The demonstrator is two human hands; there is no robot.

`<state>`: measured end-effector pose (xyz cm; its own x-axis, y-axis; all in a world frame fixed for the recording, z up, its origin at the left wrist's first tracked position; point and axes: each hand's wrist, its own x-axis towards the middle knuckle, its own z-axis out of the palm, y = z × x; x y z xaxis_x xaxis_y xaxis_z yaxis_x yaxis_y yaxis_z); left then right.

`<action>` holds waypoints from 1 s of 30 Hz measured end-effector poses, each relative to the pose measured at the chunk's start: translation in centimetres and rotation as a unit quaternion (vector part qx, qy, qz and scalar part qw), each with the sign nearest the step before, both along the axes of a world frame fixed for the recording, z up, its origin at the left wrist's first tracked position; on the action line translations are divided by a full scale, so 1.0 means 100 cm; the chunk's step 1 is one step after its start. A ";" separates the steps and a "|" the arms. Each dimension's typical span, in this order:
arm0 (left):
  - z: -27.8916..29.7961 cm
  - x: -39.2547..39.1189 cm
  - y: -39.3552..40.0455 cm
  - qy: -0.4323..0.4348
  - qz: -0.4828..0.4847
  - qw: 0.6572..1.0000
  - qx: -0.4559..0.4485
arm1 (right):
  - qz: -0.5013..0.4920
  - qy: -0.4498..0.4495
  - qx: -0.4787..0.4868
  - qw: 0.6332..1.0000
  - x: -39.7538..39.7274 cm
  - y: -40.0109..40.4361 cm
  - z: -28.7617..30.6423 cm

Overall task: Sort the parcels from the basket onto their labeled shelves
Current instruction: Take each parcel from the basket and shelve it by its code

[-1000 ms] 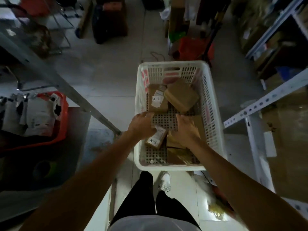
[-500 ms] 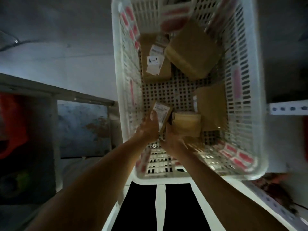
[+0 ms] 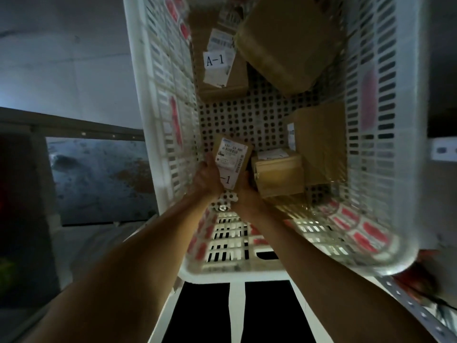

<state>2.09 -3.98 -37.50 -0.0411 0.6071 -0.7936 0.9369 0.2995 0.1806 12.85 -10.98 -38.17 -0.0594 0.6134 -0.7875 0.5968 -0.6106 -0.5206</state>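
A white slotted basket (image 3: 163, 100) fills the view, with several brown cardboard parcels on its perforated floor. Both hands reach inside near its front left corner. My left hand (image 3: 206, 180) grips the left side of a small parcel (image 3: 231, 158) with a white shipping label ending in "-1". My right hand (image 3: 244, 196) holds the same parcel from below on its right. Beside it lies a small taped box (image 3: 279, 174). A flat parcel marked A-1 (image 3: 218, 68), a large tilted box (image 3: 284, 43) and another box (image 3: 319, 142) against the right wall lie farther in.
A grey shelf rail (image 3: 74, 126) and a worn blue-grey shelf panel (image 3: 99, 179) stand left of the basket. A white perforated shelf upright (image 3: 418, 315) runs along the lower right. My dark trouser legs (image 3: 202, 315) show below the basket rim.
The camera has dropped closer over the basket. Both hands have closed around the small "-1" parcel and tilted it up, label toward me.
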 end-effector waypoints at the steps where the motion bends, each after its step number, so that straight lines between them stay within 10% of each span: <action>1: 0.007 0.000 0.000 -0.010 0.006 1.000 0.002 | -0.015 -0.003 0.004 1.000 -0.001 0.001 0.007; 16: 0.230 -0.023 -0.024 -0.285 0.030 0.926 0.245 | -0.069 -0.013 0.257 0.964 0.034 0.008 0.199; 30: 0.320 -0.040 -0.105 -0.339 -0.213 0.878 0.262 | -0.266 -0.094 0.360 0.889 0.006 -0.146 0.318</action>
<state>-1.87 -14.44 -5.50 0.6526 0.7418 -0.1545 0.5672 -0.3430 0.7487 13.43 -25.57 -6.37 0.4815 0.8644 -0.1447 0.4402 -0.3813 -0.8129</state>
